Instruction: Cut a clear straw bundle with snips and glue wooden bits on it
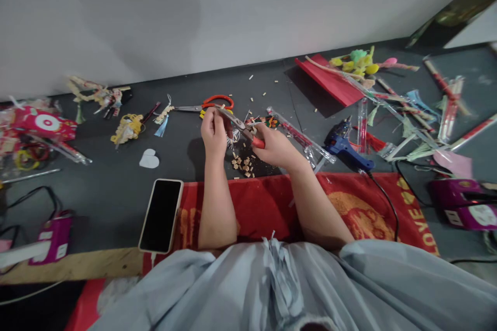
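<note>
Pliers (241, 124) in right hand (274, 147), left hand (215, 128) alongside

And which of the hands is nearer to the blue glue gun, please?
Right. The right hand is to the left of the blue glue gun, not touching it; the left hand is farther left.

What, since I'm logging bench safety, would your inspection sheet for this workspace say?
Surface: dark tabletop, red cloth along the near side.
Job's things: pliers, with a pile of small pale pieces below.
Clutter: orange-and-yellow scissors, phone, blue glue gun, red sheet.
Grips: right grip closed around the pliers; left grip pinched near their tip, contents unclear.
Cables: glue gun's black cord crosses the cloth; white cable at the phone.
Surroundings: pale wall behind; nobody else seen.
</note>
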The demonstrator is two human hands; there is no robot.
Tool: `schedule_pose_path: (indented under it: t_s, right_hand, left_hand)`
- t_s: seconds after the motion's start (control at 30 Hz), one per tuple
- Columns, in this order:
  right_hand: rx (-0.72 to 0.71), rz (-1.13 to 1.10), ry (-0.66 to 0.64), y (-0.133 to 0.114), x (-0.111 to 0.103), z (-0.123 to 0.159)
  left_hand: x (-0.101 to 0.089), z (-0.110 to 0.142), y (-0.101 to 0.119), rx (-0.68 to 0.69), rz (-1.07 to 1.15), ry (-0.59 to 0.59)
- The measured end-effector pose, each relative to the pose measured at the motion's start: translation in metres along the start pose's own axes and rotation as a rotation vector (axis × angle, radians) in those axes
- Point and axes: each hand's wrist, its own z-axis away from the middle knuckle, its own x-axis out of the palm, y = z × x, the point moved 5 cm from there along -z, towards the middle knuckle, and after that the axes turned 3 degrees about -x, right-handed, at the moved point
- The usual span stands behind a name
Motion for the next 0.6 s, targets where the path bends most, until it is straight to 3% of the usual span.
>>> schedule_pose_path:
  t_s: [0.2,0.6]
  right_hand:
    - [0.047,0.061,0.061,0.0015,-0.0002,-0.0004]
    - [0.06,0.066,0.031,0.0018,0.0017,-0.0007]
  left_hand:
    - [0.0025,0.0013,0.0035,0.007,0.013,0.005]
    - [-0.0005,0.0007,-0.0055,0.009,-0.072,0.028]
